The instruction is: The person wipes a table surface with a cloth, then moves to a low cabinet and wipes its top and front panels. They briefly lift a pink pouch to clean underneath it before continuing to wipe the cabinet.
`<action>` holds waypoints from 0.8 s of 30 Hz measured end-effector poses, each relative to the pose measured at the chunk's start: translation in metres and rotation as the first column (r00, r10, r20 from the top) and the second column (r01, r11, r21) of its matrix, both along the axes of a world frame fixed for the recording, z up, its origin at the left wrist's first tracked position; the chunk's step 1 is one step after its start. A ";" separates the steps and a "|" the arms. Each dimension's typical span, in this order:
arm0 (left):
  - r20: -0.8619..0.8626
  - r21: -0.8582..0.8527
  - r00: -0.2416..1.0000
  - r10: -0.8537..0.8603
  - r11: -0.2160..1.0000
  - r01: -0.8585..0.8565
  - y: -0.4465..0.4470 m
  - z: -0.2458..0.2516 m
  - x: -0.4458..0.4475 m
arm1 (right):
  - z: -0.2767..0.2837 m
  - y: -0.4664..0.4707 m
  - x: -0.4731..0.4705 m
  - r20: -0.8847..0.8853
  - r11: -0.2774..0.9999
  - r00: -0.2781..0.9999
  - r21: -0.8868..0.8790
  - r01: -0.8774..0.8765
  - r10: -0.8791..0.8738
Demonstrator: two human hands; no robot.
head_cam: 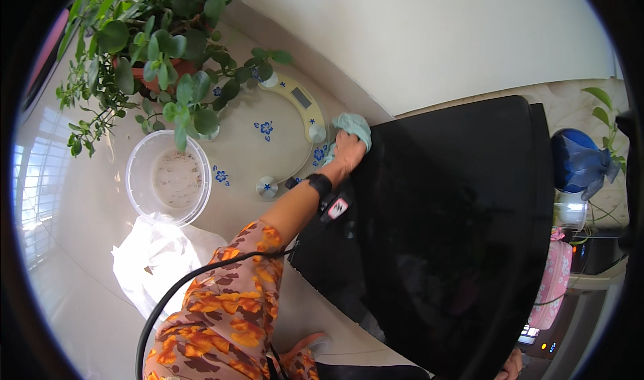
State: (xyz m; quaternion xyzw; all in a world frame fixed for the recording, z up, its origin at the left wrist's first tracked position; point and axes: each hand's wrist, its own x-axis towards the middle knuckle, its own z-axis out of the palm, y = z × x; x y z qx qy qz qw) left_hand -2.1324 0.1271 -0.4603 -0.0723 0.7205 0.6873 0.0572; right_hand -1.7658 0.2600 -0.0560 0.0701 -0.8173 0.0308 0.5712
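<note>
My left hand (349,151) is shut on a pale green cloth (357,126), bunched under and around its fingers. The cloth lies against the left edge of a large glossy black cabinet or appliance (453,189), near the wall's foot. A dark band circles the left wrist. At the bottom right, part of my right hand (510,365) shows by the black thing's lower right edge; its grip is mostly hidden. Just left of the cloth, a glass bathroom scale (241,133) with blue flowers lies on the floor.
A potted plant (166,53) overhangs the scale. A clear plastic tub (204,189) with dark specks inside and a white bag (156,264) stand below it. A black cable (201,269) crosses my sleeve. Beyond the black thing are a blue-wrapped pot (578,161) and a pink floral bag (553,284).
</note>
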 end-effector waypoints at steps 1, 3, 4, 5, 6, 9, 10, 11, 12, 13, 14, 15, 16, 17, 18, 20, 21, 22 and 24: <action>0.043 0.109 0.999 -0.022 0.994 0.017 -0.001 -0.008 -0.011 | 0.003 0.001 -0.002 0.008 1.000 1.000 0.003 0.005 -0.005; 0.110 0.161 0.994 -0.009 0.987 -0.009 0.002 -0.017 -0.019 | 0.005 0.001 -0.004 0.011 1.000 1.000 0.009 0.006 -0.007; 0.096 0.231 0.995 -0.022 0.973 -0.001 0.002 -0.020 -0.026 | 0.006 0.002 -0.004 0.012 1.000 1.000 0.015 0.002 -0.002; 0.072 0.293 0.997 -0.012 0.956 -0.010 0.001 -0.023 -0.027 | 0.008 0.003 -0.005 0.023 1.000 1.000 0.013 0.001 -0.002; 0.046 0.292 0.999 0.003 0.956 -0.017 0.001 -0.025 -0.028 | 0.008 0.004 -0.004 0.026 1.000 1.000 0.016 0.005 -0.005; 0.058 0.274 0.998 -0.023 0.962 0.006 -0.005 -0.024 -0.015 | 0.011 0.007 -0.001 0.020 1.000 1.000 0.016 0.010 -0.011; 0.081 0.289 0.996 -0.027 0.957 0.003 -0.007 -0.022 -0.009 | 0.011 0.009 0.001 0.018 1.000 1.000 0.015 0.011 -0.011; 0.098 0.311 0.995 -0.026 0.950 -0.005 -0.009 -0.019 -0.002 | 0.011 0.010 0.003 0.016 1.000 1.000 0.015 0.011 -0.011; 0.083 0.282 0.996 -0.029 0.959 0.005 -0.011 -0.015 0.006 | 0.012 0.010 0.004 0.014 1.000 1.000 0.013 0.007 -0.007; 0.062 0.259 0.998 -0.026 0.966 0.009 -0.013 -0.011 0.015 | 0.012 0.011 0.005 0.020 1.000 1.000 0.003 0.002 -0.002; 0.041 0.234 0.999 -0.025 0.972 0.015 -0.016 -0.007 0.024 | 0.012 0.010 0.007 0.020 1.000 1.000 -0.002 -0.003 0.003; 0.057 0.221 0.997 -0.051 0.975 0.037 -0.020 -0.004 0.029 | 0.011 0.008 0.007 0.019 1.000 1.000 -0.007 -0.005 0.005; 0.071 0.209 0.995 -0.075 0.976 0.059 -0.024 0.000 0.034 | 0.010 0.005 0.008 0.023 1.000 1.000 -0.021 -0.007 0.008; 0.103 0.201 0.988 -0.115 0.975 0.092 -0.027 0.003 0.040 | 0.008 0.002 0.007 0.023 0.999 1.000 -0.032 -0.011 0.012; 0.144 0.230 0.983 -0.115 0.970 0.079 -0.029 0.007 0.049 | 0.005 -0.002 0.005 0.026 0.999 1.000 -0.032 -0.011 0.012; 0.131 0.209 0.983 -0.124 0.973 0.095 -0.035 0.011 0.068 | -0.001 -0.010 0.001 0.019 1.000 1.000 0.001 -0.002 0.002; 0.123 0.196 0.984 -0.128 0.975 0.102 -0.039 0.011 0.077 | -0.003 -0.015 -0.001 0.008 0.999 1.000 0.035 0.005 -0.006; 0.103 0.181 0.981 -0.163 0.973 0.143 -0.042 0.010 0.084 | -0.005 -0.019 -0.004 0.015 0.997 0.999 0.075 0.029 -0.030; 0.052 0.156 0.973 -0.224 0.964 0.214 -0.048 0.002 0.106 | -0.006 -0.026 -0.007 0.035 1.000 0.999 0.003 0.010 -0.010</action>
